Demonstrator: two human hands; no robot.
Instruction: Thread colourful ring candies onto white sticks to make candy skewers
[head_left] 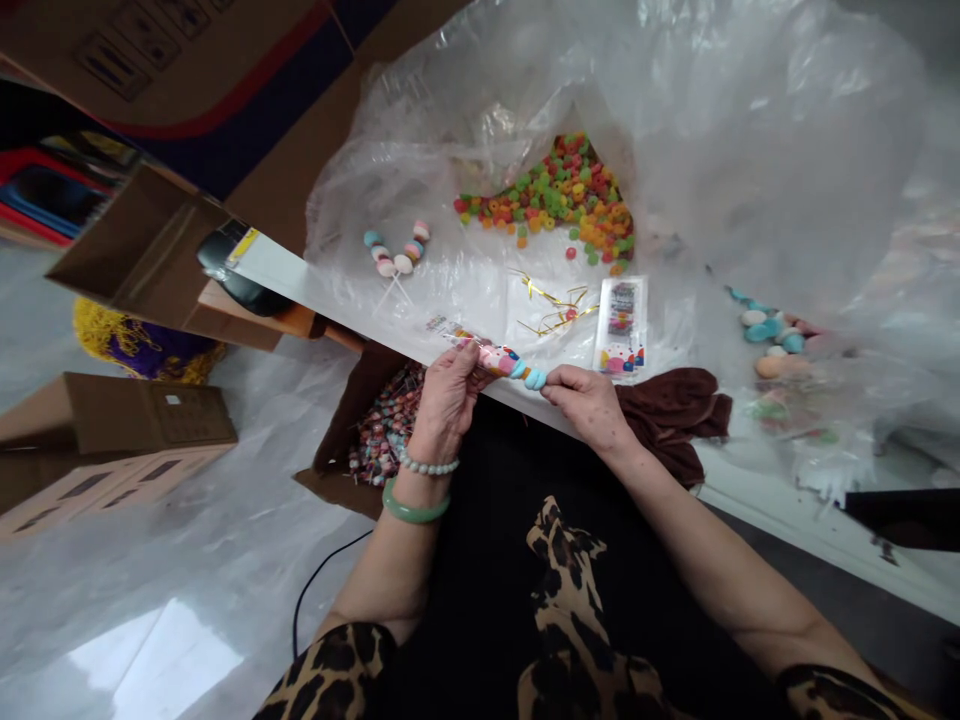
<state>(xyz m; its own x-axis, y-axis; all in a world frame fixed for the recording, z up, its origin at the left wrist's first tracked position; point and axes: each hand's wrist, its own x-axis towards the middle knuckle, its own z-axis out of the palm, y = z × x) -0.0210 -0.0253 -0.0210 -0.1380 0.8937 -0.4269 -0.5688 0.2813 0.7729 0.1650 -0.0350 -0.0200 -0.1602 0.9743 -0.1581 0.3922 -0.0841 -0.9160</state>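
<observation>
My left hand (450,378) is closed on a small printed clear candy bag (491,357), held level over the table's front edge. A marshmallow candy skewer (531,379) lies partly inside the bag, its blue and orange pieces sticking out on the right. The fingers of my right hand (589,402) pinch the outer end of the skewer; its tip is hidden by them. Just beyond, a stack of flat printed bags (622,325) lies on the plastic sheet, beside loose gold twist ties (555,308). Two marshmallow skewers (395,265) rest farther left, their sticks crossed.
A heap of ring-shaped gummies (555,195) lies on the plastic sheet (712,150). Brown cloth (675,415) sits by my right wrist. More marshmallow pieces (780,335) are at right. An open carton of wrapped candies (386,425) stands below the edge; cartons (157,410) line the left.
</observation>
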